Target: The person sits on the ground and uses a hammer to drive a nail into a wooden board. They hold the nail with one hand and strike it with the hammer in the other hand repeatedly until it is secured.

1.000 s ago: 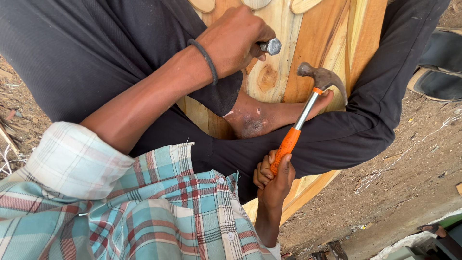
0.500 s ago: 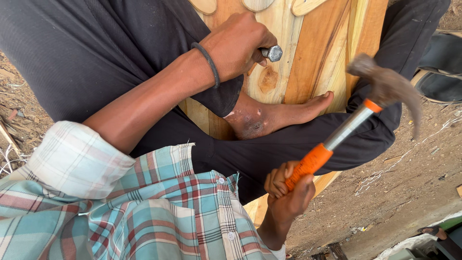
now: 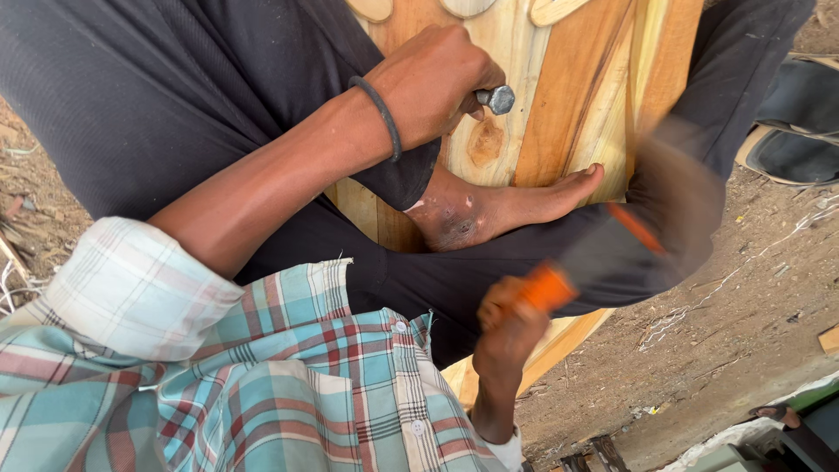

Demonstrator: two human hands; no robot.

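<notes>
We saw the hex-headed steel bolt (image 3: 498, 99) near top centre, held upright w/ its head showing, pressed against the pale-and-orange striped wooden panel (image 3: 559, 105) just above a dark knot in the wood. The left hand (image 3: 433, 83) was closed around the bolt's shank, fingers curled tight, a black band (image 3: 382, 114) round the wrist at approx. 8 o'clock from the bolt.

At 5 o'clock from the bolt, well apart, the right hand (image 3: 507, 328) was closed in a fist on the orange grip of the orange-handled steel hammer (image 3: 629, 232). The hammer was blurred by motion; its shaft ran up toward 1 o'clock from the fist & its head was a dark smear over the panel's right edge, so we couldn't tell its exact shape.

Betw. the two hands lay a bare foot (image 3: 498, 210), toes pointing to 3 o'clock, resting on the panel, w/ black trousers (image 3: 175, 87) covering both legs either side. A teal, red & white plaid shirt (image 3: 262, 385) filled the lower left.

Further out, at 3 o'clock, a dark sandal (image 3: 800, 131) sat on brown dirt ground (image 3: 743, 306) scattered w/ pale wood shavings.
</notes>
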